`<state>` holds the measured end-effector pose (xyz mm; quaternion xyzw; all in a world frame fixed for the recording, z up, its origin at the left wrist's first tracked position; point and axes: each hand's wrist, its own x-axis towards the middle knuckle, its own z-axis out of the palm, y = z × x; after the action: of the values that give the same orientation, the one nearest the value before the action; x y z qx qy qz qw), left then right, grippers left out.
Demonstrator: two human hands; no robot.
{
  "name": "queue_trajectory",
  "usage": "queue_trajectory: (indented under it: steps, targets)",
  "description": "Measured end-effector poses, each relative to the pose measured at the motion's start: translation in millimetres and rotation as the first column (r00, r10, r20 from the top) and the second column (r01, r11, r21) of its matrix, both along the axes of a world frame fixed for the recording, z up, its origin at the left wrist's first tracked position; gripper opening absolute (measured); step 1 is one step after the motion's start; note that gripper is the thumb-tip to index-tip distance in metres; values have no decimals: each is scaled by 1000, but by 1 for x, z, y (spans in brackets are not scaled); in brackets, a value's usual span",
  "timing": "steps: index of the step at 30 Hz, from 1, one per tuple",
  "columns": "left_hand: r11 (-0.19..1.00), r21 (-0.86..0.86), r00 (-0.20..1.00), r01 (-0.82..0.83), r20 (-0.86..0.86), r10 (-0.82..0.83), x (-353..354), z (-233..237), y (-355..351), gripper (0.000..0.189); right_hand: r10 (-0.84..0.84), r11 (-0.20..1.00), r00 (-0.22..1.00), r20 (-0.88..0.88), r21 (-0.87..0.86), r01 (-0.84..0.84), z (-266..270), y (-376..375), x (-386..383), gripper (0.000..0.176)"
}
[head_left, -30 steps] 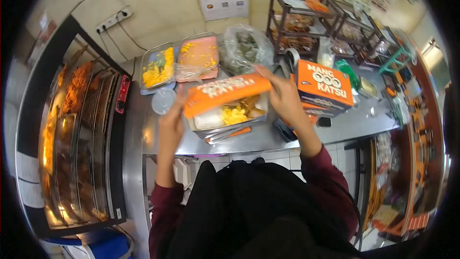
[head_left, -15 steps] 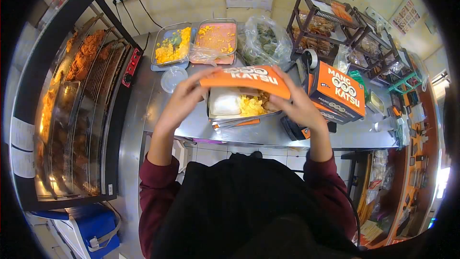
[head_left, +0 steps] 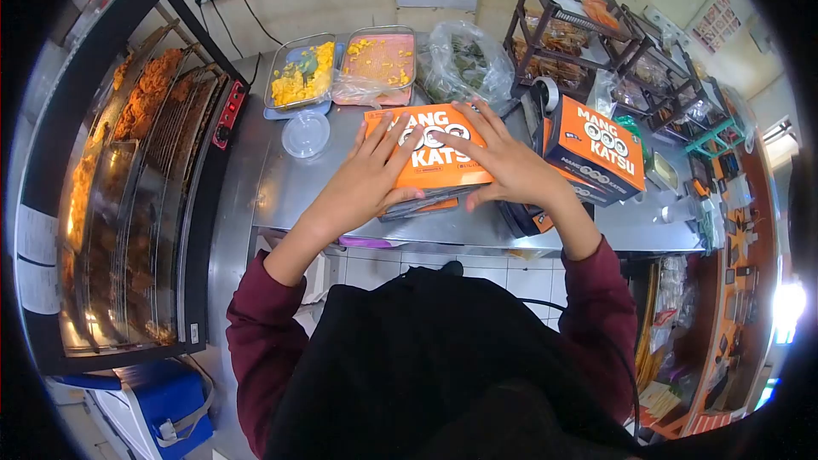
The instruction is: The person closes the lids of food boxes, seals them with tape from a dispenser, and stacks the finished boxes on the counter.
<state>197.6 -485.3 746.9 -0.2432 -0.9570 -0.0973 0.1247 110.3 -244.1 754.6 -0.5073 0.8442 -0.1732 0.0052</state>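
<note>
Between my hands on the steel counter sits an orange meal box (head_left: 429, 175) with white "Mang Katsu" lettering, its lid down over the contents. My left hand (head_left: 365, 172) lies across the lid's left side, fingers spread and thumb by the front edge. Over the right side rests my right hand (head_left: 511, 162), fingers also spread on top, thumb near the front corner. Flat cartons (head_left: 443, 206) show under the box's front. A clear plastic lid (head_left: 305, 135) lies left of my left hand. Right of my right hand stand stacked closed boxes (head_left: 599, 146) of the same print.
At the back are a tray of yellow egg-like food (head_left: 302, 77), a pink-bottomed tray (head_left: 381, 60) and a plastic bag of dark green leaves (head_left: 464, 64). A lit food warmer (head_left: 128, 204) borders the left. Dark racks (head_left: 554, 34) of packets and a tape roll (head_left: 545, 92) are to the right.
The box's lid has come down, covering the rice and yellow food that showed before. Both hands have moved from the lid's raised edges onto its top.
</note>
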Motion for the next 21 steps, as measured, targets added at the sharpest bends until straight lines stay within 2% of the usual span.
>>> queue_trajectory:
  steps: [1, 2, 3, 5, 6, 9, 10, 13, 14, 17, 18, 21]
  targets:
    - [1000, -23, 999, 5, -49, -6, -1, -1, 0, 69, 13, 1000, 1000, -7, 10, -13, -2, 1, -1, 73]
    - [999, -44, 995, 8, -97, -12, -4, -1, -2, 64, 21, 998, 994, -108, -51, -26, -7, 1, -1, 61]
    - [998, -65, 989, 7, -145, -16, -7, -2, -3, 60, 28, 999, 993, -119, -42, -34, -7, 1, -2, 57]
    - [1000, -13, 988, -22, -150, 20, -12, -4, -3, 52, 48, 998, 988, -146, -23, -51, -6, -1, -4, 50]
    - [999, 13, 988, -34, -152, 36, -13, -2, -1, 48, 11, 998, 981, -196, -66, -24, -6, -3, -1, 41]
    - [999, 41, 996, -32, -79, 35, -14, 13, -3, 42, 42, 975, 992, -116, -211, -66, -6, -3, -6, 38]
    - [995, 52, 992, -82, 97, 77, -11, 26, 0, 41, 58, 960, 986, -159, -264, -99, -5, -4, -9, 35]
    - [992, 128, 998, -22, 59, 14, -10, 21, 0, 43, 43, 963, 985, -165, -255, -85, -9, -3, -12, 33]
    - [985, 172, 991, 29, 127, -52, -13, 13, -3, 47, 74, 963, 975, -211, -239, -125, -8, -2, -12, 34]
    - [978, 200, 994, 59, 73, -75, -3, 13, 4, 48, 94, 980, 969, -228, -148, -130, -1, -2, -8, 38]
    - [973, 225, 991, 52, 107, -78, -2, 13, 4, 52, 145, 978, 960, -241, -110, -175, 5, -1, -9, 42]
    - [987, 159, 989, -12, 149, -12, -1, 16, 10, 59, 198, 978, 973, -116, -45, -204, 10, 4, -14, 41]
